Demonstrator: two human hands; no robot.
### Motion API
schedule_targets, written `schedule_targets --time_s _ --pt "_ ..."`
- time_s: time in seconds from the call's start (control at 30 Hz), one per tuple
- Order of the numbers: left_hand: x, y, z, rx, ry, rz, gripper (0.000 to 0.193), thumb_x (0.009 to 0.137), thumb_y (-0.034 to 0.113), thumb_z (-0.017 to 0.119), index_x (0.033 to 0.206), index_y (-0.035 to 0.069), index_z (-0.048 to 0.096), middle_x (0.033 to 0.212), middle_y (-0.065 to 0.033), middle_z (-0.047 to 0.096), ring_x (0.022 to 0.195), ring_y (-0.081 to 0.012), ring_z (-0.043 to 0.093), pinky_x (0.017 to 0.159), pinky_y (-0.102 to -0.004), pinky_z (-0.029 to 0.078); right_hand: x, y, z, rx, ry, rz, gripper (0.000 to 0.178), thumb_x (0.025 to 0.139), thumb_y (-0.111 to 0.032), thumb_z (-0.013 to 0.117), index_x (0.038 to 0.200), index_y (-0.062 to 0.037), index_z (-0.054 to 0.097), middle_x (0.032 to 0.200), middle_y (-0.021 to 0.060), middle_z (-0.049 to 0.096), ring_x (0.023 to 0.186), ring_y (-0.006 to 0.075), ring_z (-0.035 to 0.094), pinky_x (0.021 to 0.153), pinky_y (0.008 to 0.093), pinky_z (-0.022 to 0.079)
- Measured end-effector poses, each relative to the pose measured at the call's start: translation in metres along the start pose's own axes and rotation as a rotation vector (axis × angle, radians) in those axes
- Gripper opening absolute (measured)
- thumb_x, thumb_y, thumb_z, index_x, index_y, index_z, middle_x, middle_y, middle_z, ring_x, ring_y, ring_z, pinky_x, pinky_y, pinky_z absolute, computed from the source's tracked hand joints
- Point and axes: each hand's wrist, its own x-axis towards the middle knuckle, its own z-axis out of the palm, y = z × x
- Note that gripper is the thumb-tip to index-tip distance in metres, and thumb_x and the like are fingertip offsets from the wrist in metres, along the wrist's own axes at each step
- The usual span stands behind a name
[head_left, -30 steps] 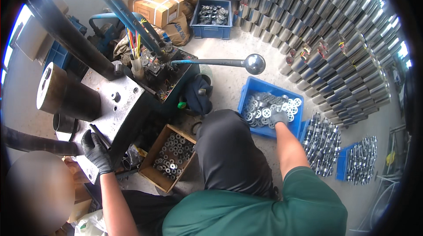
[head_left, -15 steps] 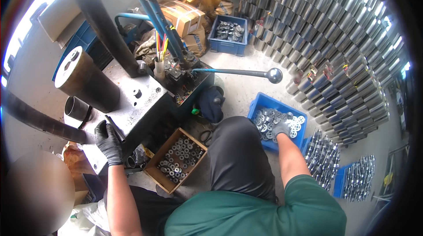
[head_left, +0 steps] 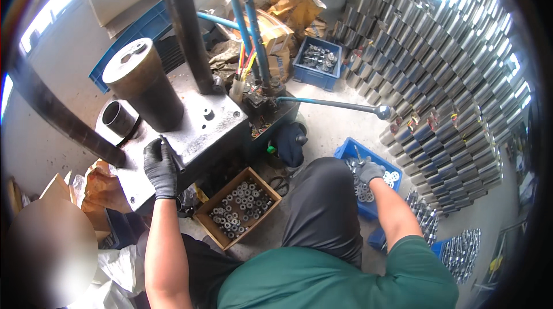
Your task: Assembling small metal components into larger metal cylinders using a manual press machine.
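Observation:
My left hand [head_left: 161, 172], in a dark grey glove, is at the near left edge of the metal machine table [head_left: 196, 130]. Its fingers are closed on a short dark bar [head_left: 174, 154], which shows along the thumb side. To the right, my gloved right hand [head_left: 370, 172] is over a blue bin [head_left: 368, 210] of shiny slotted metal discs [head_left: 364, 192]. The fingers pinch a thin metal piece [head_left: 358, 153] that sticks up from them; it looks like a disc seen edge-on. Beyond my left hand, a thick dark cylinder [head_left: 147, 90] and a short steel sleeve [head_left: 118, 117] stand on the table.
A wooden box [head_left: 273, 199] of small ring-shaped parts sits between the table and my knee. A blue lever with a ball end [head_left: 383, 112] juts out above the floor. Steel cylinders [head_left: 426, 72] are stacked at the right, with shafts [head_left: 464, 254] below them. Another blue bin [head_left: 317, 75] stands behind.
My right hand has lifted slightly from among the discs, a thin metal piece now showing in its fingers. The whole view has shifted; my left hand stays by the bar.

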Motion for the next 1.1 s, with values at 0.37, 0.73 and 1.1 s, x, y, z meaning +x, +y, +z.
schedule_targets --time_s 0.37,0.73,1.1 --pt "-0.005 0.042 -0.005 -0.653 -0.02 -0.289 0.023 0.101 0.006 0.064 0.123 -0.002 0.064 0.113 -0.0111 0.071 0.104 -0.0173 0.065 0.096 -0.0312 0.052 -0.065 -0.145 -0.179 -0.374 0.073 -0.783 0.05 0.09 -0.043 0.057 0.122 -0.0076 0.07 0.109 0.0224 0.075 0.104 0.038 0.072 0.091 0.0483 0.055" --pt "-0.09 0.09 0.01 -1.184 -0.608 -0.811 0.038 0.107 0.039 0.059 0.128 0.007 0.061 0.111 -0.0068 0.068 0.101 -0.017 0.066 0.085 -0.033 0.058 -0.213 -0.277 -0.19 0.856 -0.232 -1.37 0.062 0.089 -0.012 0.071 0.146 0.0025 0.051 0.105 0.0079 0.068 0.092 0.0162 0.065 0.084 0.0317 0.055" --pt "-0.098 0.087 0.004 -1.056 -0.324 -0.864 0.023 0.105 0.026 0.065 0.116 0.006 0.061 0.1 -0.0002 0.065 0.093 -0.0087 0.058 0.084 -0.027 0.051 -0.236 -0.327 -0.115 1.278 -0.199 -1.243 0.055 0.1 -0.019 0.07 0.147 -0.0013 0.048 0.101 0.0016 0.062 0.085 0.007 0.058 0.076 0.0247 0.052"
